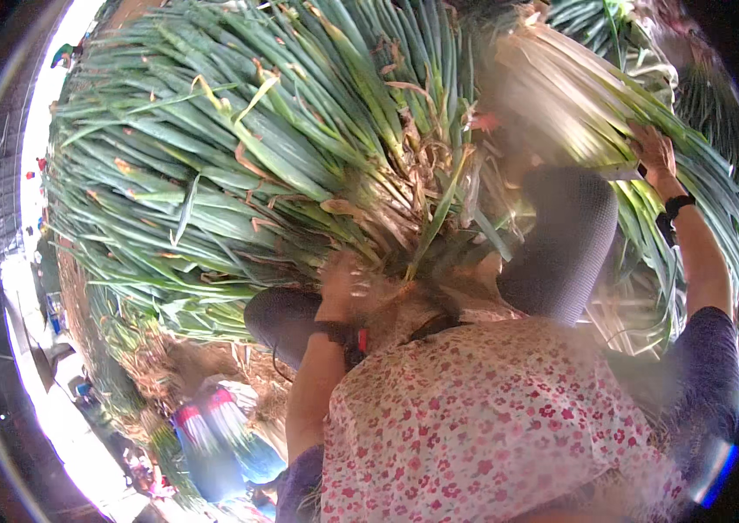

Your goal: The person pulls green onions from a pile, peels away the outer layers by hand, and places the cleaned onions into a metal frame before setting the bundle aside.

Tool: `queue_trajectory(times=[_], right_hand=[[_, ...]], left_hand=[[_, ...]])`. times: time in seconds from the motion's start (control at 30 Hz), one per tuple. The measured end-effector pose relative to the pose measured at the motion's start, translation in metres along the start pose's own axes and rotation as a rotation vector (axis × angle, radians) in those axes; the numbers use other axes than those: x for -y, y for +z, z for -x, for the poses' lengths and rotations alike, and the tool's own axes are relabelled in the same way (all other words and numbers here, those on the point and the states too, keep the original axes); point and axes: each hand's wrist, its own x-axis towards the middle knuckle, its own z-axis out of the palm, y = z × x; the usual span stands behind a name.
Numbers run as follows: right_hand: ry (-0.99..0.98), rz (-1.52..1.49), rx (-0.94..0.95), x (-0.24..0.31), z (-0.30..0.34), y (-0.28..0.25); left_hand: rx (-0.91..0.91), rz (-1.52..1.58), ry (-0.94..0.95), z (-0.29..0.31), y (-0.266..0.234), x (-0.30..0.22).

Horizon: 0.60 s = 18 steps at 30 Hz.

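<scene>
A huge heap of green onions (pixel 239 148) fans out to the left and far side, its dry, brownish root ends gathered near the middle. My left hand (pixel 345 281) is beside those ends, close to my left knee; motion smears its fingers. To the right lies a bundle of green onions (pixel 570 100) with pale stalks toward the far side and green leaves trailing to the right. My right hand (pixel 655 155) is on this bundle, fingers bent over the stalks. Under its palm shows a dark piece with a pale flat edge, too small to name.
My knees in grey trousers (pixel 561 235) stand between the heap and the bundle, below a flowered apron (pixel 483 418). Bundles wrapped in red, white and blue (pixel 221 436) lie at the lower left. More green onions (pixel 592 22) are at the far right.
</scene>
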Motion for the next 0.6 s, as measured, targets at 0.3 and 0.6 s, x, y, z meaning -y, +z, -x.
queue_trajectory(times=[0.3, 0.6], right_hand=[[0.215, 0.118, 0.05, -0.002, 0.006, -0.002], [0.08, -0.331, -0.206, -0.054, 0.042, 0.018]], left_hand=[[-0.782, 0.691, 0.088, 0.051, -0.248, 0.006], [-0.895, 1.068, -0.465, 0.08, -0.257, 0.31]])
